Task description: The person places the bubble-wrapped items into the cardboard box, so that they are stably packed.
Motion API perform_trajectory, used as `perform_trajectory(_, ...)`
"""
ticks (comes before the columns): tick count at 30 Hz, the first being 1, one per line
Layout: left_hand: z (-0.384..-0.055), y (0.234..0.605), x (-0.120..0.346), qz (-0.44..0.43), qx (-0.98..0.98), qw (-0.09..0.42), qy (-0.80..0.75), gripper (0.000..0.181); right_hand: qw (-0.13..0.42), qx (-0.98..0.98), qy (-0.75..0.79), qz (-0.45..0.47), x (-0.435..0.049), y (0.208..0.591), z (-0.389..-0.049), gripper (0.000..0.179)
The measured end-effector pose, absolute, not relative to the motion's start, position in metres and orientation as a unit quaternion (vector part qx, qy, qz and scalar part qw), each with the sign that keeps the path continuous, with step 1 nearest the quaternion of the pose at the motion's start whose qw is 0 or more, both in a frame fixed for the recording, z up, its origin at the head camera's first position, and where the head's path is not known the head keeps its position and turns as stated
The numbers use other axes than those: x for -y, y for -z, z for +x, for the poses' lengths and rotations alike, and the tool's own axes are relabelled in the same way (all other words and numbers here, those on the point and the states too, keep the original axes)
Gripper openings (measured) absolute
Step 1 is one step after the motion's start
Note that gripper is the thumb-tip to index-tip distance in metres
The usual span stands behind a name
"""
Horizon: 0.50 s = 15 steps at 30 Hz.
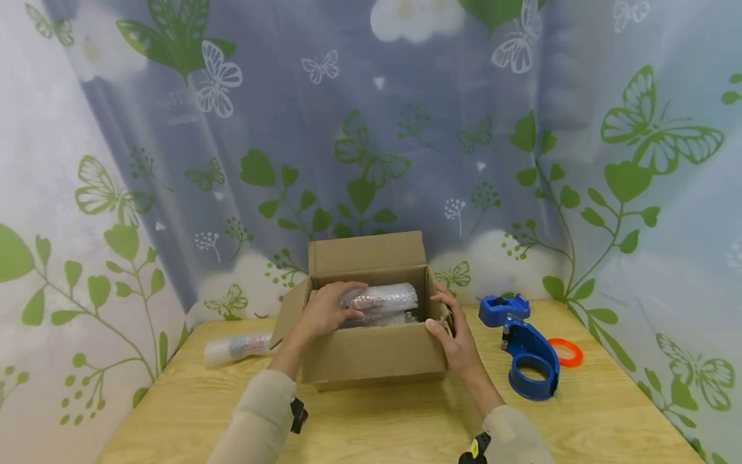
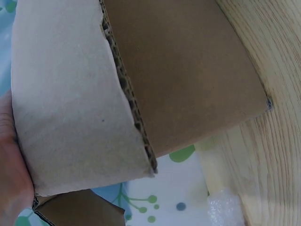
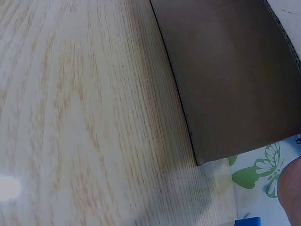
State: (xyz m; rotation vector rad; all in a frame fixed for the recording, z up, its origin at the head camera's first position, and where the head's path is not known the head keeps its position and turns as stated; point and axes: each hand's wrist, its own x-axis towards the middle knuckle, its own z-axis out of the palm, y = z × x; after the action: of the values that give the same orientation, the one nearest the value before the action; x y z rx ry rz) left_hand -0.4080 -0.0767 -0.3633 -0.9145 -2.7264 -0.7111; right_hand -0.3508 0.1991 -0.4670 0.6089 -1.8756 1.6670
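An open cardboard box [image 1: 377, 354] stands on the table, its flaps folded outward. Inside it lies a bubble-wrapped cylinder [image 1: 385, 298], with another bubble-wrapped item [image 1: 385, 319] partly visible beneath. My left hand [image 1: 327, 309] reaches over the left side and holds the cylinder's left end between thumb and fingers. At the right side my right hand [image 1: 460, 335] grips the box, thumb at the front corner and fingers along the outside. Both wrist views show mostly the cardboard flap [image 2: 70, 103] and the box's outer wall [image 3: 235, 84]; the fingertips are hidden there.
Left of the box lies another bubble-wrapped cylinder [image 1: 237, 348]. To the right are a small blue tape dispenser [image 1: 501, 310], a larger blue tape dispenser [image 1: 530, 361] and an orange tape roll [image 1: 570, 361]. A patterned curtain [image 1: 371, 129] hangs behind the wooden table [image 1: 377, 425].
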Motion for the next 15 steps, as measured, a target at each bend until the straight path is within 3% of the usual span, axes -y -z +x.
perform_trajectory(6, -0.4080, 0.3652, 0.0780, -0.325, 0.908, 0.119, 0.237, 0.066, 0.270, 0.700, -0.622, 0.225, -0.1991, 0.4673, -0.3494, 0.039)
perform_trajectory(15, -0.4064, 0.3680, 0.0786, -0.327, 0.903, 0.137, 0.243, 0.061, 0.270, 0.703, -0.618, 0.227, -0.2002, 0.4695, -0.3514, 0.039)
